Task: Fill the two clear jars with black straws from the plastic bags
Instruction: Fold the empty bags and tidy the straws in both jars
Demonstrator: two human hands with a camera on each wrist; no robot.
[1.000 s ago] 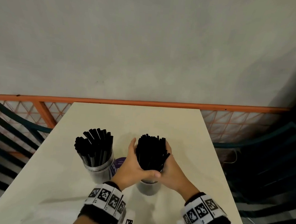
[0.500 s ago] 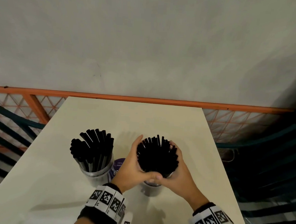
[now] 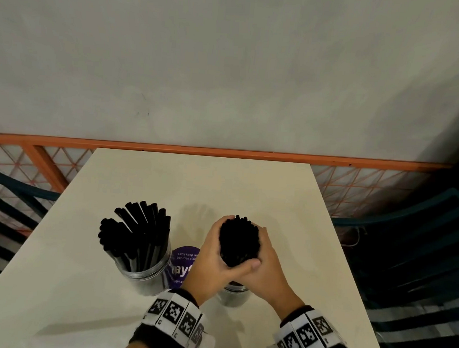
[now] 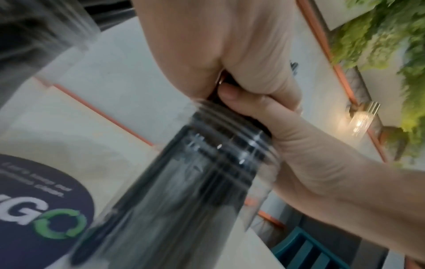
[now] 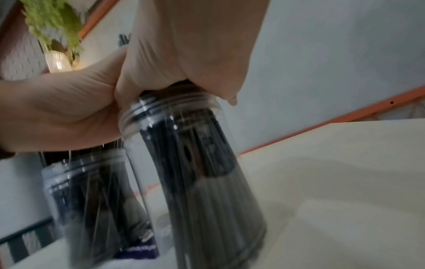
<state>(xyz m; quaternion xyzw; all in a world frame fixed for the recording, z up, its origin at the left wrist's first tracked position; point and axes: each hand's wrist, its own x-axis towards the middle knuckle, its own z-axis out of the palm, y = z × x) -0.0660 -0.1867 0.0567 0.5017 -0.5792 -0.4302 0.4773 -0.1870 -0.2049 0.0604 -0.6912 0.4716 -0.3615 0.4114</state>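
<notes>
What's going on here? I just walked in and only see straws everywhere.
A person is filling two clear jars with black straws. Both hands, left hand and right hand, are cupped around the straw bundle standing in the right jar. The left jar already holds straws and stands untouched on the table.

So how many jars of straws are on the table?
2. One clear jar stands alone on the left; the other jar is on the right, under both hands gripping its straws. Nothing suggests a hidden third.

grey wall (image 3: 231,59), orange rail (image 3: 224,153), cream table (image 3: 222,184), teal chairs (image 3: 422,241)
</notes>
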